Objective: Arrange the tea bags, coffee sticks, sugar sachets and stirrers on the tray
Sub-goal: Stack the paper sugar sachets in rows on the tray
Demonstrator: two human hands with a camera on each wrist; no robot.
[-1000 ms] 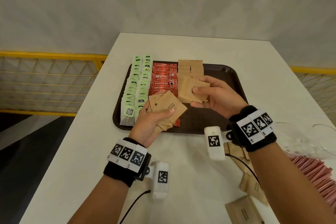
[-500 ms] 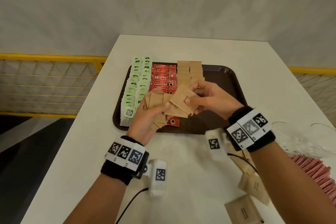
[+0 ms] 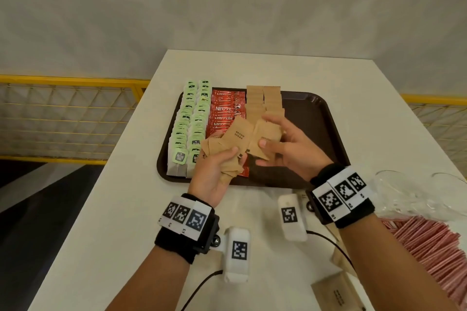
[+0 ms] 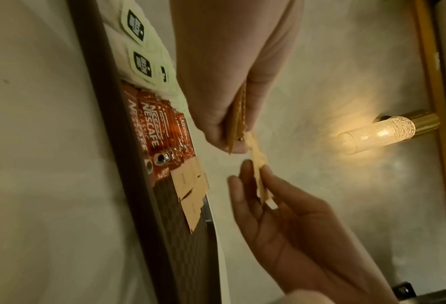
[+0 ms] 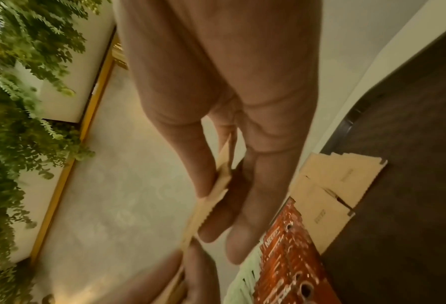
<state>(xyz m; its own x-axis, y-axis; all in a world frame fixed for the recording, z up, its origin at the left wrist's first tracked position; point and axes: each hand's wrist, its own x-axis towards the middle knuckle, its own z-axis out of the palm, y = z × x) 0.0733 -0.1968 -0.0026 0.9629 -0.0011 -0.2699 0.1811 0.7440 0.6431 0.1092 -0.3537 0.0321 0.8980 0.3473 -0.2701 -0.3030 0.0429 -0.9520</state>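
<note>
Above the near half of a dark brown tray (image 3: 326,118) on a white surface (image 3: 290,68), a person's left hand (image 3: 212,171) grips a fanned stack of kraft sachets (image 3: 227,144), the top one printed "BROWN SUGAR", while the right hand (image 3: 290,144) pinches a single sachet (image 3: 267,134) between thumb and fingers (image 3: 271,117). On the tray, two rows of green-tagged tea bags (image 3: 192,124) fill its left edge, red "NESCAFE CLASSIC" coffee sticks (image 3: 226,111) lie beside them, and two columns of brown sugar sachets (image 3: 264,98) run along its middle. Pink-wrapped sticks (image 3: 429,242) are heaped off the tray, toward its near right corner.
</note>
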